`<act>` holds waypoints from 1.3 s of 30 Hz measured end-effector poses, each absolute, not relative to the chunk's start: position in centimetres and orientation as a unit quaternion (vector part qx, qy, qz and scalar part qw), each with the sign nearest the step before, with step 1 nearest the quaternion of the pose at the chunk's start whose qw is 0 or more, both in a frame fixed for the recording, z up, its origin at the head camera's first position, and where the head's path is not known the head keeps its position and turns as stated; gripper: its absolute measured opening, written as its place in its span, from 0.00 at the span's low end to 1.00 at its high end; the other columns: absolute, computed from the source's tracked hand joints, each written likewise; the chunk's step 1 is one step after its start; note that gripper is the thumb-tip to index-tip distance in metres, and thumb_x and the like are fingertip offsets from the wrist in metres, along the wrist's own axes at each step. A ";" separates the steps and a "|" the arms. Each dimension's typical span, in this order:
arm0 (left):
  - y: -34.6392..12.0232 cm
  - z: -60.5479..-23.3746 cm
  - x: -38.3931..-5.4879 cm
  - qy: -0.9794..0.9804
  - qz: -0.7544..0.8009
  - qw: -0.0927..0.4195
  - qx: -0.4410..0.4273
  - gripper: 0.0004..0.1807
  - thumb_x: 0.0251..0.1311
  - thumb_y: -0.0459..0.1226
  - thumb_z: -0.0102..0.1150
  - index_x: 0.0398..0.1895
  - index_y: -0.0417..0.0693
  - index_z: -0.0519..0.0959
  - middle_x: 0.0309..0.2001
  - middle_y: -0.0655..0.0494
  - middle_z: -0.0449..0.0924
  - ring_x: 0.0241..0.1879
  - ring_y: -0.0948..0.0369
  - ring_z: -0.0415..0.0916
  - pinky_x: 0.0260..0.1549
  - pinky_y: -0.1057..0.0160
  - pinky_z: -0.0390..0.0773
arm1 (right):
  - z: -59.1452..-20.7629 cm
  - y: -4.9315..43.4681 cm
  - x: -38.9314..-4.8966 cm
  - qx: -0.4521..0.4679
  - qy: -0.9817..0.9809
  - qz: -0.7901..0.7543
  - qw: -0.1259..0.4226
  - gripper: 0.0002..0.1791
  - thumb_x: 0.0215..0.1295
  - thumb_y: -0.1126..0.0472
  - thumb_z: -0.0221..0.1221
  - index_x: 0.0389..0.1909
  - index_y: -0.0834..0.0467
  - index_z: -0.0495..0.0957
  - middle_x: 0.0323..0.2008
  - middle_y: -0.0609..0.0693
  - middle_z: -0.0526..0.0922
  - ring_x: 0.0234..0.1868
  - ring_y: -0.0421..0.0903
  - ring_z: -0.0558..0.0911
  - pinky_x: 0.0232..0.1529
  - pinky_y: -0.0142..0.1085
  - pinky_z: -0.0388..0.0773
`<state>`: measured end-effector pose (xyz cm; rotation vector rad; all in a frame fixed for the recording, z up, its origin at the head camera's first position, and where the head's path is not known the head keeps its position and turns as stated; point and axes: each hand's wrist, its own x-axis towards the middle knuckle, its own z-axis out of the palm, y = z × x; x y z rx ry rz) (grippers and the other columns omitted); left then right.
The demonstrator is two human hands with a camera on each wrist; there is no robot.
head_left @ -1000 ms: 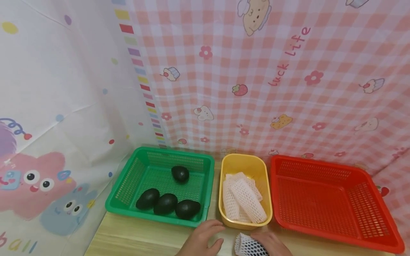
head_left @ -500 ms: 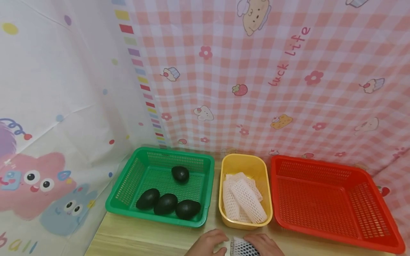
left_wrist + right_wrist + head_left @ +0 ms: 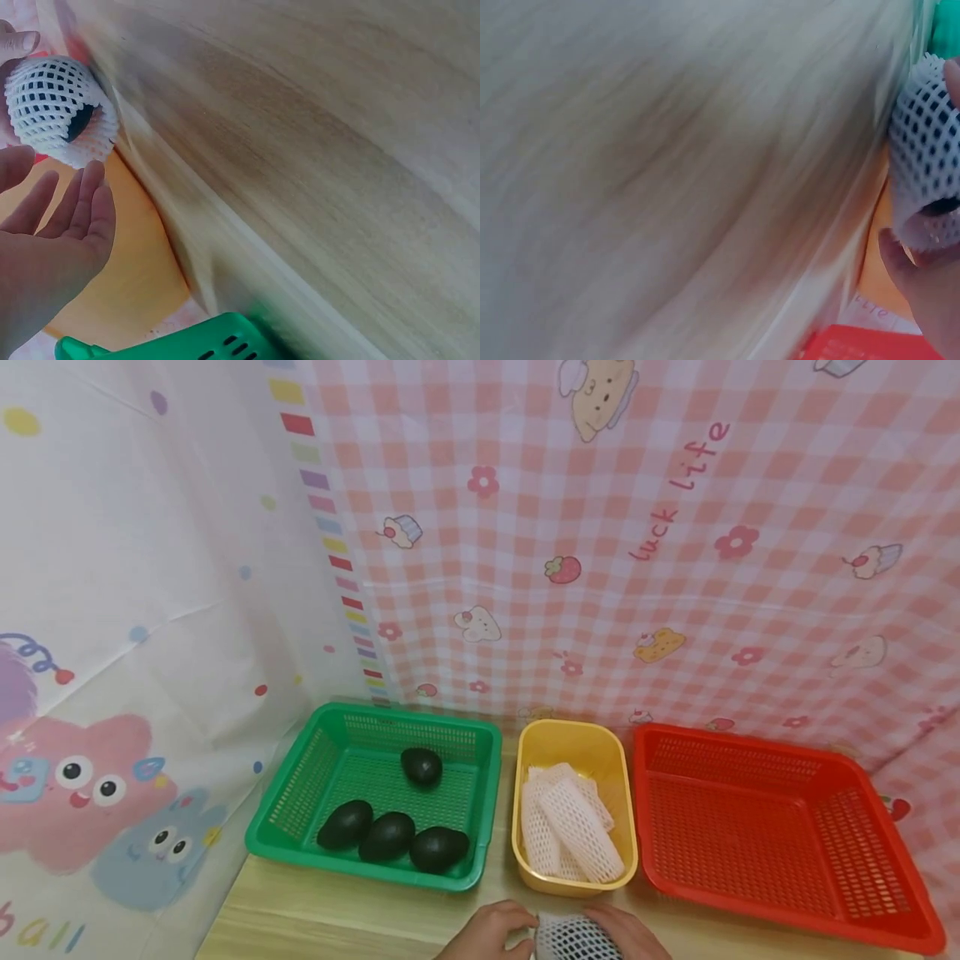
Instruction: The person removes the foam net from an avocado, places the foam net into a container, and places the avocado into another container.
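Observation:
A dark avocado inside a white foam net sleeve (image 3: 576, 938) is at the table's front edge, its dark skin showing through the mesh. My right hand (image 3: 628, 935) holds it from the right side. In the right wrist view, the thumb (image 3: 897, 259) lies by the sleeve's open end, where some dark skin shows. My left hand (image 3: 491, 933) is at the sleeve's left end, fingertips touching or very near its rim. In the left wrist view the left hand's fingers (image 3: 79, 206) are extended below the sleeve (image 3: 56, 101), whose end gapes over the dark fruit.
Several avocados (image 3: 387, 837) lie in a green basket (image 3: 375, 875) on the left. A yellow bin (image 3: 574, 732) in the middle holds several folded foam nets (image 3: 581, 831). A red basket (image 3: 750, 835) stands on the right. Behind hangs a pink checked cloth (image 3: 517, 527).
Both hands have come closer together around the sleeve, the right one shifting left. The sleeve now looks wider and rounder, and the left fingers have reached its end.

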<state>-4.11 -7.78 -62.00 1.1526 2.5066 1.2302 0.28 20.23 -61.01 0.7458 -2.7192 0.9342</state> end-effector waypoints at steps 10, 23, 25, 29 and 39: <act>-7.3 -64.4 -4.5 0.833 0.418 0.110 0.346 0.09 0.67 0.34 0.65 0.47 0.43 0.89 0.43 0.62 0.86 0.47 0.72 0.79 0.45 0.71 0.79 | -59.6 21.3 1.4 0.150 -0.890 0.428 -0.055 0.34 0.61 0.43 0.74 0.66 0.47 0.78 0.59 0.37 0.81 0.57 0.38 0.81 0.55 0.36 0.80; -6.6 -59.1 -4.3 0.831 0.423 0.185 0.309 0.14 0.67 0.30 0.60 0.51 0.37 0.88 0.45 0.55 0.86 0.45 0.71 0.79 0.42 0.71 0.80 | -60.8 22.2 0.6 0.186 -0.861 0.473 -0.022 0.33 0.54 0.58 0.78 0.63 0.48 0.82 0.55 0.42 0.84 0.54 0.38 0.82 0.52 0.34 0.80; -6.4 -59.0 -4.3 0.838 0.407 0.179 0.317 0.14 0.66 0.31 0.60 0.51 0.36 0.88 0.44 0.55 0.86 0.45 0.70 0.79 0.43 0.70 0.80 | -60.8 22.3 0.7 0.179 -0.859 0.479 -0.023 0.33 0.53 0.58 0.78 0.62 0.48 0.82 0.55 0.42 0.84 0.54 0.38 0.83 0.52 0.34 0.80; -5.9 -58.6 -4.2 0.845 0.399 0.202 0.294 0.14 0.68 0.31 0.60 0.53 0.36 0.87 0.45 0.55 0.86 0.46 0.69 0.80 0.45 0.69 0.80 | -60.9 22.3 1.0 0.173 -0.861 0.478 -0.012 0.32 0.53 0.59 0.79 0.61 0.49 0.83 0.54 0.41 0.85 0.52 0.38 0.83 0.51 0.34 0.80; -5.4 -57.9 -4.0 0.840 0.403 0.204 0.301 0.19 0.65 0.33 0.67 0.58 0.37 0.84 0.53 0.54 0.84 0.55 0.67 0.77 0.54 0.68 0.78 | -60.1 22.3 1.1 0.135 -0.831 0.530 -0.100 0.21 0.66 0.61 0.70 0.60 0.57 0.83 0.53 0.47 0.85 0.52 0.37 0.83 0.51 0.34 0.81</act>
